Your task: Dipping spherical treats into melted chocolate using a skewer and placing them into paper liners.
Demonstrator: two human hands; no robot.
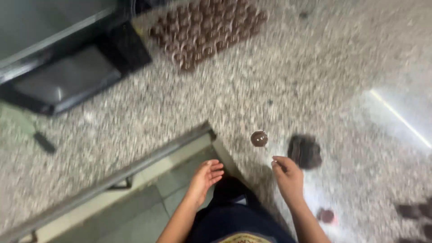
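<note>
My left hand (206,175) hangs open over the edge of a speckled granite counter (315,81), holding nothing. Just above that counter's near edge, my right hand (288,173) is loosely curled with fingers apart and nothing visible in it. A small round brown piece in a paper cup (259,138) sits on the stone a little beyond my right fingertips. To its right lies a dark brown stack of paper cups (304,152), close to my right hand. The whole view is blurred by motion.
A brown tray of many round chocolates (207,29) lies at the far side. A black metal machine base (67,74) stands far left. A small dark piece (326,216) lies near my right forearm, and more dark items (416,211) sit at the right edge. Tiled floor (135,211) shows below.
</note>
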